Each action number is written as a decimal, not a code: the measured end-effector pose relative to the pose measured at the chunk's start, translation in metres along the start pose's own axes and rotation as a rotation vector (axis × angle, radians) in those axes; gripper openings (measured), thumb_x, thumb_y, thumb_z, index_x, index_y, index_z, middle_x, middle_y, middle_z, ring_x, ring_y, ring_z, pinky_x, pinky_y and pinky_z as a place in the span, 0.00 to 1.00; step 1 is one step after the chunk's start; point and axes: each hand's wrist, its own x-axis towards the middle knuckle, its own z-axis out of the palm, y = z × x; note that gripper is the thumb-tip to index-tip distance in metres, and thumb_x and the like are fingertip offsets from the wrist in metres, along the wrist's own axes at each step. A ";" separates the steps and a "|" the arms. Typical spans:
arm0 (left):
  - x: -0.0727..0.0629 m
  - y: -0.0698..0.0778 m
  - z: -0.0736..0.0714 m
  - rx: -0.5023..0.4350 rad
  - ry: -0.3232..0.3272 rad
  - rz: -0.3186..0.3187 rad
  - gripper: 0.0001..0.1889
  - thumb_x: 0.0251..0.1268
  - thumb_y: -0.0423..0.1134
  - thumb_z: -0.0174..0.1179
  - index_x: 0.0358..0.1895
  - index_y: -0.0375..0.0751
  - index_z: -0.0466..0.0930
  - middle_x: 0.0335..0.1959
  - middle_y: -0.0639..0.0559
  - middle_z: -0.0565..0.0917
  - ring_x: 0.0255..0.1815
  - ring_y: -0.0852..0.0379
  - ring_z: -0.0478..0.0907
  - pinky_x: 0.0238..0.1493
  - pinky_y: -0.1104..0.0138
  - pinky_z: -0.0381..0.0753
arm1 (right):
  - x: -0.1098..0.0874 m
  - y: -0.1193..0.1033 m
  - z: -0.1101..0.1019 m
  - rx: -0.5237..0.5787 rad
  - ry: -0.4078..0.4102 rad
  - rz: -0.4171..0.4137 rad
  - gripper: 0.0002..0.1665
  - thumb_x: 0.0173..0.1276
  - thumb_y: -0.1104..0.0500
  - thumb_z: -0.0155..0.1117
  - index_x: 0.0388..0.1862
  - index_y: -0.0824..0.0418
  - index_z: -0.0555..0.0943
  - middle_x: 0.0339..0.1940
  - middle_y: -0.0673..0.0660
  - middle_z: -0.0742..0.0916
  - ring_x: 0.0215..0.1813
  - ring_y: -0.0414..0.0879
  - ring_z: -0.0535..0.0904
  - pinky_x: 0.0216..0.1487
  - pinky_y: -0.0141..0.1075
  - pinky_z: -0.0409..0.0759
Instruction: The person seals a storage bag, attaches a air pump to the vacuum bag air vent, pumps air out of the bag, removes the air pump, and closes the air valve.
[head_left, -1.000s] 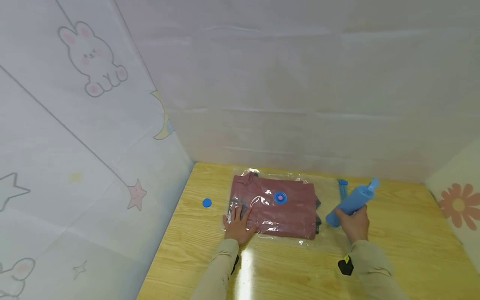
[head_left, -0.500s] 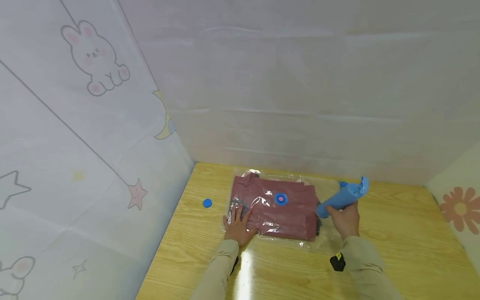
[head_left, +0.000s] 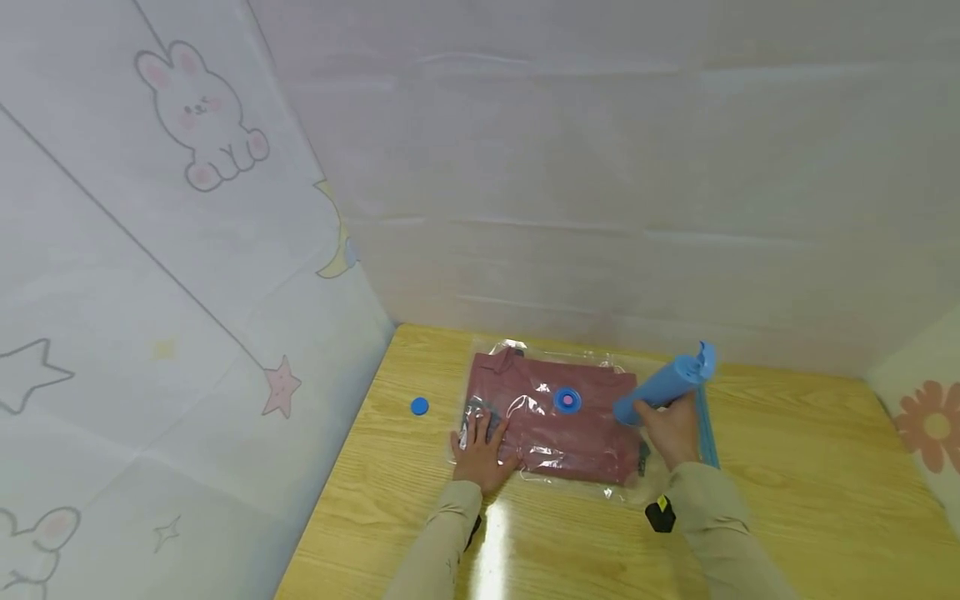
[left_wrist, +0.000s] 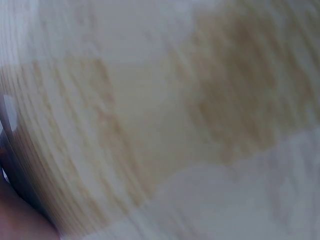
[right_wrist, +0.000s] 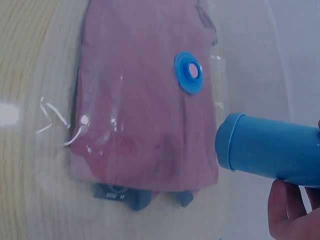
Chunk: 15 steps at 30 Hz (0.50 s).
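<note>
A clear vacuum storage bag (head_left: 654,481) lies flat on the table with a folded dusty-pink shirt (head_left: 573,442) inside. Its round blue valve (head_left: 567,401) has a pink centre and sits uncovered near the middle. My left hand (head_left: 482,457) rests on the bag's left end, fingers spread. In my right hand (head_left: 672,429) I grip a blue cylindrical hand pump (head_left: 660,390), tilted above the bag's right side. The right wrist view shows the pump's wide end (right_wrist: 230,142) apart from the valve. A small corner of the left hand (left_wrist: 22,220) appears in the blurred left wrist view.
A round blue valve cap (head_left: 419,406) lies on the wooden table (head_left: 810,467), left of the bag. The bag's blue zip edge (head_left: 707,433) runs along its right end, partly behind my right hand. A pale printed sheet (head_left: 525,275) hangs behind and beside the table.
My right hand has carried the pump leftward over the bag, closer to the valve, uncovering more of the zip edge. My left hand stays in place on the bag.
</note>
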 end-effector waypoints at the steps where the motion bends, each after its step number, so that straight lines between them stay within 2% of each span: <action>1: 0.000 0.000 0.001 -0.002 0.000 0.001 0.40 0.61 0.78 0.34 0.75 0.68 0.52 0.79 0.51 0.52 0.80 0.41 0.44 0.67 0.30 0.50 | 0.000 -0.001 0.002 0.009 -0.010 0.003 0.47 0.66 0.62 0.59 0.76 0.65 0.44 0.70 0.74 0.65 0.70 0.66 0.62 0.69 0.62 0.62; 6: -0.001 -0.002 0.003 0.008 0.005 -0.008 0.40 0.60 0.78 0.33 0.75 0.69 0.51 0.79 0.52 0.52 0.80 0.42 0.45 0.67 0.31 0.50 | 0.002 -0.007 0.014 0.012 -0.054 0.034 0.51 0.68 0.59 0.59 0.78 0.61 0.39 0.73 0.75 0.62 0.72 0.69 0.60 0.68 0.63 0.64; 10: -0.002 -0.002 0.001 0.007 0.023 -0.010 0.40 0.61 0.78 0.33 0.75 0.69 0.52 0.79 0.52 0.53 0.79 0.42 0.46 0.67 0.31 0.50 | 0.004 -0.012 0.023 0.015 -0.065 0.047 0.52 0.67 0.58 0.61 0.78 0.61 0.39 0.73 0.74 0.62 0.72 0.69 0.60 0.69 0.62 0.63; 15: -0.001 0.002 -0.002 -0.001 0.003 -0.007 0.40 0.61 0.78 0.31 0.75 0.71 0.50 0.79 0.52 0.50 0.80 0.42 0.43 0.68 0.31 0.48 | 0.007 -0.017 0.031 -0.004 -0.076 0.041 0.51 0.67 0.57 0.61 0.77 0.61 0.41 0.73 0.74 0.62 0.72 0.70 0.61 0.69 0.62 0.64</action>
